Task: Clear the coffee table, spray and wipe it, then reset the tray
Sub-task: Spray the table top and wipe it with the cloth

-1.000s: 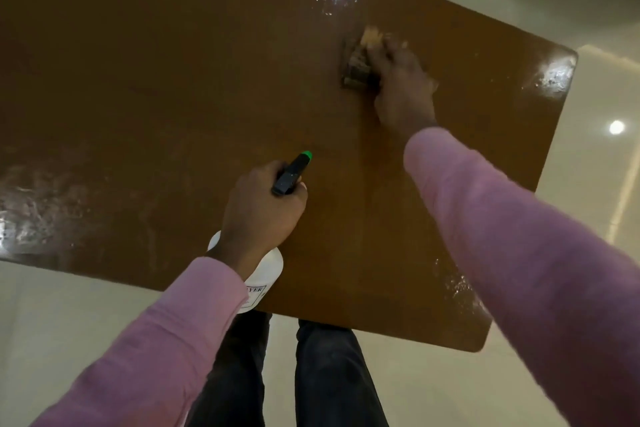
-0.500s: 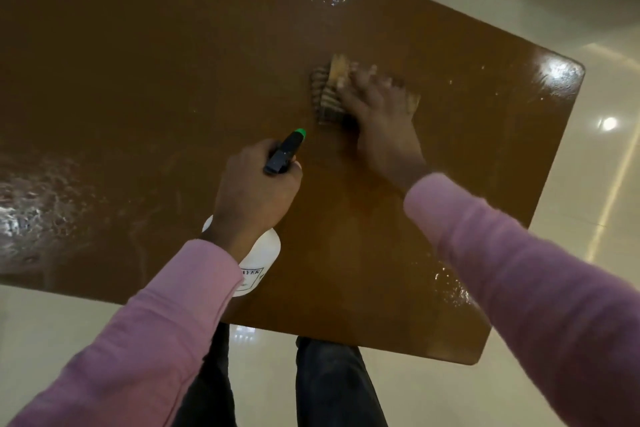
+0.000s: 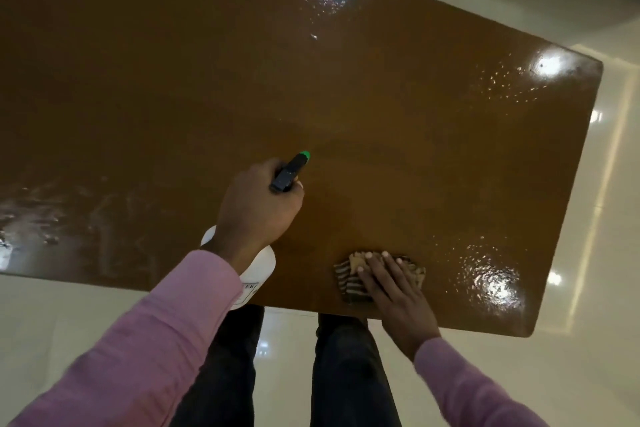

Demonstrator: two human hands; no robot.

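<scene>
Across most of the view lies the glossy brown wooden coffee table (image 3: 173, 80). Wet patches catch the light at its far edge, its right corners and its near left. With that sheen it is probably slick, so a flat, pressing palm should serve better than fingertips.

Over the near edge, the left hand (image 3: 258, 208) is wrapped round the neck of a white plastic spray bottle (image 3: 261, 270) with a black head and green nozzle. Its fingers curl at the trigger, and the nozzle points out over the tabletop. The bottle looks rigid and fairly light, and the neck is the sensible place to hold it.

Just to its right, close to the near edge, the right hand (image 3: 394, 288) lies flat with fingers extended on a small brown-and-cream striped cloth (image 3: 346, 279), pressing it to the wood rather than clutching it. The cloth looks soft and limp and is likely to bunch unless spread.

Around the table are pale shiny floor tiles (image 3: 69, 322), dark trouser legs (image 3: 346, 374) at the near edge and pink sleeves (image 3: 156, 340). The tray is not in view. Only the bottle sits near the cloth's path.
</scene>
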